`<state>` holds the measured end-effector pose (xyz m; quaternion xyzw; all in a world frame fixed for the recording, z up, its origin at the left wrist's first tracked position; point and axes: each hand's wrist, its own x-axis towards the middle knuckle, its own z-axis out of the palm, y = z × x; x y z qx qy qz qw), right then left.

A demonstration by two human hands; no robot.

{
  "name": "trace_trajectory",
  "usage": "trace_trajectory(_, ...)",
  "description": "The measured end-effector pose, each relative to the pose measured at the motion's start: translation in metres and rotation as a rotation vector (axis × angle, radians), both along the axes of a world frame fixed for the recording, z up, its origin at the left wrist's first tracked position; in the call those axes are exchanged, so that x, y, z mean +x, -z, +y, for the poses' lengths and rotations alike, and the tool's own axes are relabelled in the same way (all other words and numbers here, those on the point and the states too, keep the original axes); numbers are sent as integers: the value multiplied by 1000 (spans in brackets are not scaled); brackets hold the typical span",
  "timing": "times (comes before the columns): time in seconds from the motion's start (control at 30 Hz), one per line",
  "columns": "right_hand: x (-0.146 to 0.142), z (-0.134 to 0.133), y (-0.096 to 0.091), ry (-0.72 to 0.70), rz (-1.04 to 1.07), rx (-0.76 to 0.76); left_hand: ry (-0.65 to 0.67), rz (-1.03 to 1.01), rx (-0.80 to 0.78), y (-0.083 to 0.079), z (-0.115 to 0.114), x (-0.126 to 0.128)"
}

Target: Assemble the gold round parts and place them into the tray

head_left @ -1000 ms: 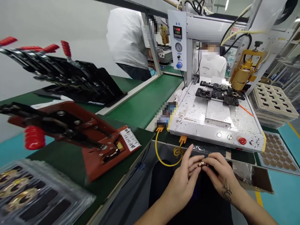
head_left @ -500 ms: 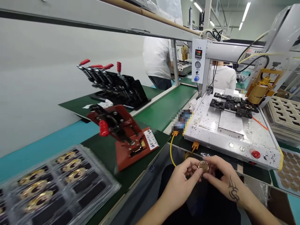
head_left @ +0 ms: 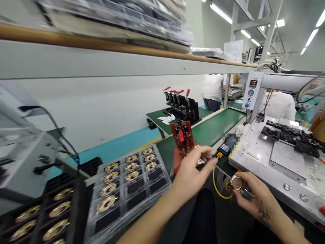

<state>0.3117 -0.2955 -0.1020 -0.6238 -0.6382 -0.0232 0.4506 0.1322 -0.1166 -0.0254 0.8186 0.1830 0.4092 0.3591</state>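
Observation:
My right hand [head_left: 254, 193] pinches a round gold watch case [head_left: 236, 183] by its edge, its flat disc face towards me. My left hand [head_left: 194, 167] is empty, thumb and fingers apart, reaching in front of a red clamp fixture [head_left: 188, 129] with a red handle. The hand hides part of the fixture's base, and I cannot tell whether it touches it. Left of that arm lies a clear plastic tray [head_left: 162, 162] with several gold ring-shaped parts [head_left: 132, 176] in its dark pockets; some pockets hold none.
A white machine [head_left: 274, 176] with black jigs fills the right side. A phone [head_left: 225, 147] and yellow cable [head_left: 215, 184] lie beside it. Black clamps [head_left: 181, 105] stand further back. A dark tray [head_left: 78, 210] is at lower left. A shelf [head_left: 127, 64] crosses above; people work behind.
My view has swung left. My left hand has let go of the watch case and moved left to the red fixture, fingers opening. My right hand keeps the watch case.

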Motion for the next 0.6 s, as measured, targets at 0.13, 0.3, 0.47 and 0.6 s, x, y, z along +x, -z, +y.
trace_trajectory(0.13,3,11,-13,56,81,40,13,-51,491,-37,71,-14)
trace_trajectory(0.3,0,19,-15,29,157,18,150,91,537,-34,106,-11)
trace_trajectory(0.47,-14,63,-21,-60,169,-14,-27,-138,406,-73,120,1)
trace_trajectory(0.6,-15,115,-10,-120,213,-62,-83,-313,227,-98,160,-6)
